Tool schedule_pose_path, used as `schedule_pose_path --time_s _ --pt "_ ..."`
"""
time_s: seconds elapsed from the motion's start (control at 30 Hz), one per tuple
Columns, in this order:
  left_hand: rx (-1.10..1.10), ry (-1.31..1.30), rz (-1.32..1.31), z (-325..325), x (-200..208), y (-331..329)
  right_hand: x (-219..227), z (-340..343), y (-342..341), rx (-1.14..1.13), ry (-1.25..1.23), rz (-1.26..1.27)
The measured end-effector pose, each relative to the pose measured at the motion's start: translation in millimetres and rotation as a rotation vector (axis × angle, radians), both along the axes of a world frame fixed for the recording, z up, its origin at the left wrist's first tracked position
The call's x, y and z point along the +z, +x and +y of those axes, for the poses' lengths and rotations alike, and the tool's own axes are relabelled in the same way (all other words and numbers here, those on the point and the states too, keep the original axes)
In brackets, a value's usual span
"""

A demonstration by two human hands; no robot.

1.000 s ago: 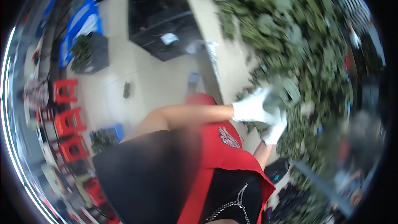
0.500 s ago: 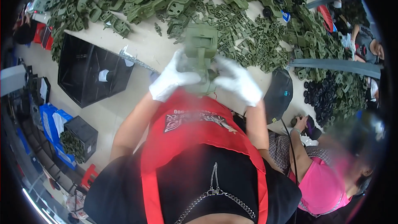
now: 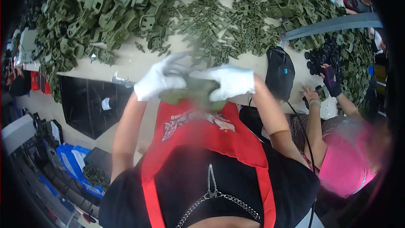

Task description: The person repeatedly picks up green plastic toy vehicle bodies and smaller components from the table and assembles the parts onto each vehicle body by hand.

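Both of my hands wear white gloves and meet over an olive-green moulded plastic part, which looks like a toy vehicle body. It lies close to my red apron, blurred and partly covered by the gloves. From the right, my right hand is closed round the part, fingers across its top. My left hand grips its left side, with the upper fingers raised and smeared by motion. Beyond the hands, small green plastic pieces lie scattered over the pale tabletop.
Large green mouldings are heaped at the far left. A black crate stands left of the table. On the right are a dark device with a small lit display, its cable, black wheels and a co-worker in pink.
My hands, apart on either side of the green part before, have come together onto it. The part has gone from upright to lower and closer to my apron. The whole view has shifted.
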State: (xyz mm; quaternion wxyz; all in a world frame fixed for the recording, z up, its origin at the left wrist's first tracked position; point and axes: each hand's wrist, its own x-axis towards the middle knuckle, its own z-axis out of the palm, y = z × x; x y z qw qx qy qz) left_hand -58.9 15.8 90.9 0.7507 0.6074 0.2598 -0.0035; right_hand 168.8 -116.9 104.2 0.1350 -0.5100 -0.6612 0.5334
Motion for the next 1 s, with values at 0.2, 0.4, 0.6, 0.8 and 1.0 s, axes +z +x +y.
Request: schedule_pose_path --time_s 0.2,0.4,0.6,0.8,1.0 --pt "0.803 -0.293 0.027 -33 -59 21 -91 -28 -34 -0.73 0.07 0.361" --pt "0.455 -0.084 -0.097 -34 -37 35 -95 0 -52 -0.81 -0.075 0.312" --pt "0.379 -0.417 -0.232 17 -56 -42 -128 40 -33 -0.896 0.234 -0.079" --pt "0.766 -0.299 0.012 -3 -98 -24 -112 46 37 -0.863 -0.07 -0.747" --pt "0.661 -0.27 -0.057 -5 -40 20 -105 41 35 -1.053 -0.006 -0.567"
